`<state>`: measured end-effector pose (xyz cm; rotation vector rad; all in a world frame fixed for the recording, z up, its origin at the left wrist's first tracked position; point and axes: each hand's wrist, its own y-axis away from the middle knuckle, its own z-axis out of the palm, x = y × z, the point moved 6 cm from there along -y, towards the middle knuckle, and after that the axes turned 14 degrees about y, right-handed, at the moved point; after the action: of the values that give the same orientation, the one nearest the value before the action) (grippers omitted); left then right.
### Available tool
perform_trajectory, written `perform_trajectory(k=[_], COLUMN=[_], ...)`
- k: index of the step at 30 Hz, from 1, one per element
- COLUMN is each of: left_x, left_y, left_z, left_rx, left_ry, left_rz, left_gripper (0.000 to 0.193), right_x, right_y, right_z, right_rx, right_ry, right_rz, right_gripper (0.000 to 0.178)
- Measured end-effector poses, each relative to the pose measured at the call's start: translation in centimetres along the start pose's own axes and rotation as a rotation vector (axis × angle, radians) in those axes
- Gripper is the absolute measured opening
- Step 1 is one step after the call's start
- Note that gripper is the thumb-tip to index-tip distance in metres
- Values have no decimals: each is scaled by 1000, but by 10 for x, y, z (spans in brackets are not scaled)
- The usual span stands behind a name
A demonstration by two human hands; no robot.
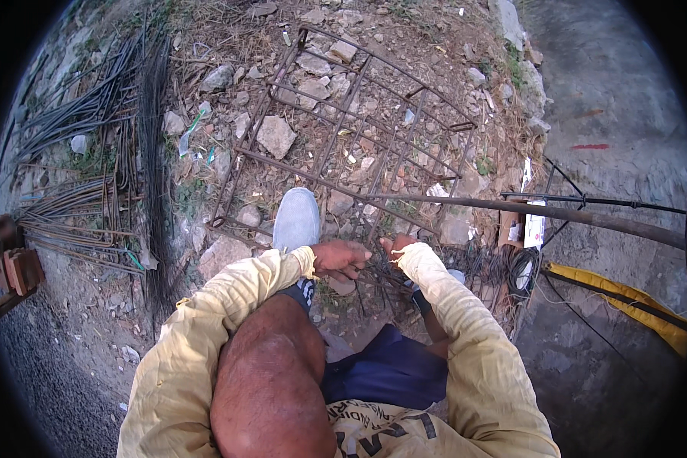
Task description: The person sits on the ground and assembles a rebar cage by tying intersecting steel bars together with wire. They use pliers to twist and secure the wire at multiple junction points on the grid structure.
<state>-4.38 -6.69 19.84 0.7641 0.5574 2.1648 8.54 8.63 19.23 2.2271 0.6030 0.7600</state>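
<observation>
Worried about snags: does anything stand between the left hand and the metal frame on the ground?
Nothing visible blocks the left hand from the metal frame ahead of it; only low rubble lies there. The grey shoe is to the hand's left, beside that path.

Both arms bend inward from the lower edge, meeting ahead of the body. The left arm (237, 290), in a long pale-yellow sleeve, angles up and right; the left hand (340, 258) reaches rightward, its fingers loosely bent and its thumb side toward the top. The right arm (466, 305), sleeved alike, slants up and left, and the right hand (398, 245) has curled fingers close to the left hand's fingertips, a narrow gap between. Whether either hand pinches anything is too small to tell. The bare left knee (271, 374) rises between the arms.
</observation>
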Motion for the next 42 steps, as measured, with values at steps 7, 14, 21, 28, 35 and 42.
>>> perform_trajectory(k=[7, 14, 21, 28, 35, 42], left_x=[3, 4, 4, -1, 2, -2], left_y=[4, 0, 8, 2, -2, -8], left_z=[3, 4, 3, -1, 2, 4], left_rx=[-12, 3, 15, 13, 14, -51], left_ry=[-4, 37, 70, 73, 72, 50], left_rz=[-1, 2, 4, 7, -6, 21], left_gripper=[63, 60, 58, 56, 52, 53], right_x=[8, 21, -4, -1, -7, 40], right_y=[-1, -11, -9, -20, -5, -64], right_z=[42, 9, 3, -24, -47, 21], right_rx=[-595, -440, -768, 194, -32, -318], right_ry=[-1038, -549, -627, 233, 239, -392], right_rz=[89, -60, -106, -144, -269, -173], right_gripper=[59, 44, 43, 44, 60, 52])
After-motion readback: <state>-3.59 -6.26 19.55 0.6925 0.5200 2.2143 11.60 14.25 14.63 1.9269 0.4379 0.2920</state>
